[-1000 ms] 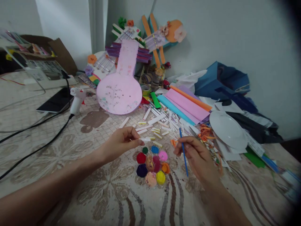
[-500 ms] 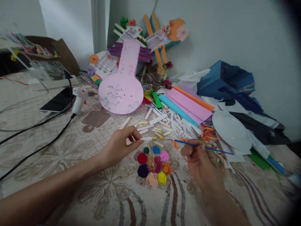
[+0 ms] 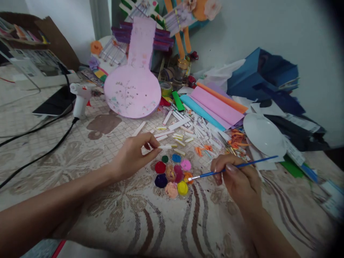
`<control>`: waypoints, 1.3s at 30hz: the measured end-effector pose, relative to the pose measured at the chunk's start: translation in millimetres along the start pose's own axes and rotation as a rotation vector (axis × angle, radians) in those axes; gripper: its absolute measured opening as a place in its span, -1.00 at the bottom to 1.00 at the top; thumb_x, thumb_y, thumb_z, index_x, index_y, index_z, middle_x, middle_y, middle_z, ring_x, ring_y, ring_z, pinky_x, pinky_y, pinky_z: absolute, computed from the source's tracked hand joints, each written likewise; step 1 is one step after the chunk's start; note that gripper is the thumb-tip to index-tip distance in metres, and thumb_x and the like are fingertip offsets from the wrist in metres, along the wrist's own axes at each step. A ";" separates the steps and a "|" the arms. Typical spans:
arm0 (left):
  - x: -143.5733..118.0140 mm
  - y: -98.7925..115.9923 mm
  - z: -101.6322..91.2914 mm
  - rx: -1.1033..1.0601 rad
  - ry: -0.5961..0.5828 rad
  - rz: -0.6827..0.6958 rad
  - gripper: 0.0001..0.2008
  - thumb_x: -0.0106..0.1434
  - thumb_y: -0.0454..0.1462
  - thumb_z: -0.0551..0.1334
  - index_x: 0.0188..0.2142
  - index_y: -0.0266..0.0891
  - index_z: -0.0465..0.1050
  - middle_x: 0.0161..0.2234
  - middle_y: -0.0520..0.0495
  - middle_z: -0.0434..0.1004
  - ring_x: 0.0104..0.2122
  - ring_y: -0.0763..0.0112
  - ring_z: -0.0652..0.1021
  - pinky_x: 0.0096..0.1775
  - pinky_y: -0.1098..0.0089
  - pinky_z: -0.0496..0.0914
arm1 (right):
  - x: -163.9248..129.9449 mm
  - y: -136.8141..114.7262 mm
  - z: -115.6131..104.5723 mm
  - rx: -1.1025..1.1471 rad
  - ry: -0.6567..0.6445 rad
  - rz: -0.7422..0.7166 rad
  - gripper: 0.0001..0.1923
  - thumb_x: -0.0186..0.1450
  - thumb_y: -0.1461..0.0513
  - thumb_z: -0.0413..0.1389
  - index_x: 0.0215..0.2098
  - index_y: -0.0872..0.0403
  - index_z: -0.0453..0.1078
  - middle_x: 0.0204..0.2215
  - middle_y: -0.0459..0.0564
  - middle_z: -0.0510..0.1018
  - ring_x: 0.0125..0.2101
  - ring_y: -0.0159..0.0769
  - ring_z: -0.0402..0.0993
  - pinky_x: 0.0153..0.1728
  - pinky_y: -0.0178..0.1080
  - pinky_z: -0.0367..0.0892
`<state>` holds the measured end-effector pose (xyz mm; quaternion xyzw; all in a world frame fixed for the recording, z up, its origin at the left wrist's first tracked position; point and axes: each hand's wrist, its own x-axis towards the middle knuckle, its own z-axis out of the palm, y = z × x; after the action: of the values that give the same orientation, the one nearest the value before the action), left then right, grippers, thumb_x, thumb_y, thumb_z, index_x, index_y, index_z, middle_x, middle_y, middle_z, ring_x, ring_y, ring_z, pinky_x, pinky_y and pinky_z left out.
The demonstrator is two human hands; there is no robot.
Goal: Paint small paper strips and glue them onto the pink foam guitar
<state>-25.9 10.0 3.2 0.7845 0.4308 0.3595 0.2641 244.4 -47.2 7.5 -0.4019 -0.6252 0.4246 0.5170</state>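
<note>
Head view: right hand (image 3: 236, 179) pinching blue brush (image 3: 208, 174); tip swung from loose sticks (image 3: 180, 142) to orange paint (image 3: 187, 175) in last half second. Contact unclear. Left hand (image 3: 139, 154) still pinching white stick (image 3: 164, 147), just beyond paint pots (image 3: 178, 173). Reads as brush at paint, stick idle.

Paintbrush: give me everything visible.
Slim blue paintbrush with a silvery, metal-looking ferrule and short, pale bristles. The right hand grips it partway along the handle. It slants in view: bristles lower left, handle end upper right. The tip overlaps the orange paint in view; whether they touch is unclear. Handle material can't be told.
</note>
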 end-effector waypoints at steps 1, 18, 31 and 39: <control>-0.1 -0.3 0.3 0.004 0.001 0.003 -0.97 0.18 -0.32 0.22 -0.39 -0.25 0.40 -0.44 0.06 0.49 -0.44 0.53 0.47 -0.35 0.50 0.37 | -1.4 0.7 -1.4 -0.021 -0.039 0.028 -0.78 0.32 0.22 -0.03 -0.39 0.09 0.42 -0.63 -0.11 0.35 -0.60 -0.40 0.29 -0.60 -0.32 0.17; -1.6 0.3 0.4 0.007 -0.020 0.005 -0.97 0.18 -0.32 0.21 -0.38 -0.24 0.40 -0.44 0.06 0.48 -0.44 0.53 0.47 -0.37 0.50 0.36 | -2.7 -1.3 -3.2 -0.274 -0.147 0.113 -0.78 0.33 0.22 -0.06 -0.42 0.05 0.35 -0.63 -0.17 0.36 -0.62 -0.48 0.28 -0.58 -0.37 0.20; -2.0 -0.7 1.2 0.012 -0.017 0.006 -0.95 0.19 -0.30 0.19 -0.39 -0.23 0.38 -0.44 0.04 0.48 -0.44 0.51 0.47 -0.38 0.48 0.36 | -1.0 -3.0 -3.9 -0.228 -0.174 0.089 -0.79 0.32 0.25 -0.07 -0.38 0.08 0.37 -0.60 -0.13 0.38 -0.60 -0.42 0.32 -0.56 -0.31 0.23; -0.9 -0.8 1.6 0.031 -0.010 0.000 -0.95 0.19 -0.30 0.18 -0.39 -0.23 0.38 -0.43 0.03 0.50 -0.44 0.50 0.47 -0.36 0.46 0.39 | -0.3 -4.7 -12.6 -0.189 -0.245 -0.013 -0.82 0.28 0.27 -0.06 -0.35 0.06 0.39 -0.49 -0.06 0.42 -0.49 -0.32 0.38 -0.45 -0.22 0.29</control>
<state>-25.3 9.4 1.4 0.7902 0.4350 0.3488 0.2544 256.6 -47.5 13.1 -0.3899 -0.7235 0.4061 0.3994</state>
